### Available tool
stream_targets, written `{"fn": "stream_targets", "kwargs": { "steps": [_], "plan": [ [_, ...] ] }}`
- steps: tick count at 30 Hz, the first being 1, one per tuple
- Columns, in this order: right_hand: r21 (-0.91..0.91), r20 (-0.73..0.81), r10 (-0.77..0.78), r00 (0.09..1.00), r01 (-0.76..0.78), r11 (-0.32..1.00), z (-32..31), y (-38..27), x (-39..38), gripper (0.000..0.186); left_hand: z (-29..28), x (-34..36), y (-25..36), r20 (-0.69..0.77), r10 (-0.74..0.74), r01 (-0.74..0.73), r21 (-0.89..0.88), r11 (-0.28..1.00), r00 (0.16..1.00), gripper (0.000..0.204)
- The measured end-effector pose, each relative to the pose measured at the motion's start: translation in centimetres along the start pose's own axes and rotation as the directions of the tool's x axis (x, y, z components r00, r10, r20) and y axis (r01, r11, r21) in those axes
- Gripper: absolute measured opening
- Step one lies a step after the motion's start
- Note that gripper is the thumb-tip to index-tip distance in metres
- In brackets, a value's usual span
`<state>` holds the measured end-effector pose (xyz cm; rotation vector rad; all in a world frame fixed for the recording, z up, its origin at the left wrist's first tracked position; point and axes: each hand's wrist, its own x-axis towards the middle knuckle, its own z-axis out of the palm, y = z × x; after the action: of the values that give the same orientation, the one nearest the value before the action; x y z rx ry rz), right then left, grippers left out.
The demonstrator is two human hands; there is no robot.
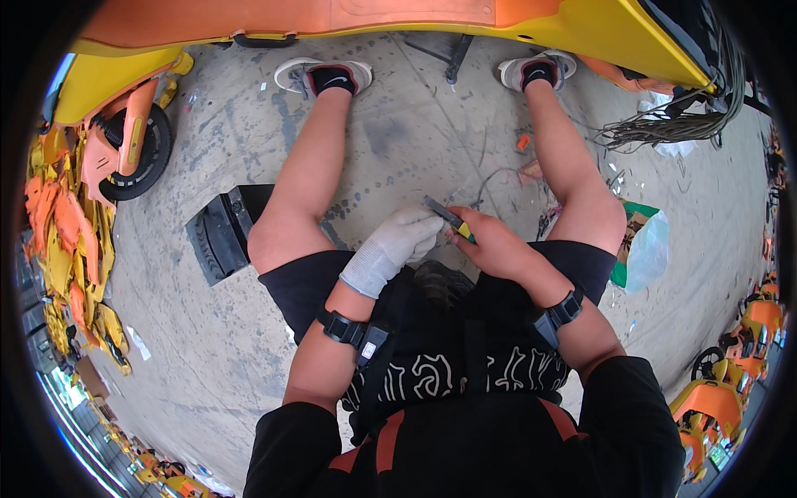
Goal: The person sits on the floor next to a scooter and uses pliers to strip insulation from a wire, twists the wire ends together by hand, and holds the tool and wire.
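Note:
My right hand (491,247) is bare and closed around a slim utility knife (449,217) with a dark grey front part and a yellow-green handle. Its front end points up and to the left, away from my body. My left hand (407,238), in a pale grey knitted glove, is just left of the knife with its fingers curled together. The fingertips come close to the knife; whether they touch it or pinch something small, I cannot tell. Both hands are above my lap, between my knees.
A yellow and orange vehicle body (398,18) spans the far side. A bundle of grey cables (685,129) hangs at the right. A black plastic box-like part (222,235) lies beside my left knee, and a green and clear plastic bag (645,249) by my right. Yellow and orange panels (73,224) are heaped left.

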<state>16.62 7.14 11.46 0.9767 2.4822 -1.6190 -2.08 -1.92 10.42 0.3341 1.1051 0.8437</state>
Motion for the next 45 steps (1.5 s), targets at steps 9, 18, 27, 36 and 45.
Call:
{"fn": "stream_targets", "kwargs": {
  "steps": [9,18,27,36,45],
  "plan": [
    [0.271,0.259,0.022,0.966,-0.095,0.958,-1.6,0.6,-0.1,0.023,0.8,-0.3,-0.5,0.013,0.074,-0.072,-0.131,0.989,0.997,0.020],
    [0.595,0.402,-0.041,0.915,-0.227,0.771,-2.2,1.1,-0.4,0.018,1.0,-0.8,-0.5,0.036,0.094,-0.089,-0.124,0.988,0.995,0.020],
    [0.693,0.454,-0.130,0.881,-0.258,0.674,-2.7,1.1,-0.6,0.017,1.7,-1.5,-0.1,0.050,0.145,-0.140,-0.099,0.985,0.988,0.021],
    [0.774,0.506,-0.200,0.839,-0.340,0.534,-2.8,1.1,-1.0,0.021,1.8,-2.2,0.1,0.103,0.191,-0.187,-0.047,0.981,0.976,0.023],
    [0.789,0.540,-0.236,0.808,-0.387,0.477,-2.7,1.2,-1.0,0.022,1.8,-2.5,0.0,0.076,0.249,-0.253,0.043,0.967,0.965,0.024]
  ]
}}
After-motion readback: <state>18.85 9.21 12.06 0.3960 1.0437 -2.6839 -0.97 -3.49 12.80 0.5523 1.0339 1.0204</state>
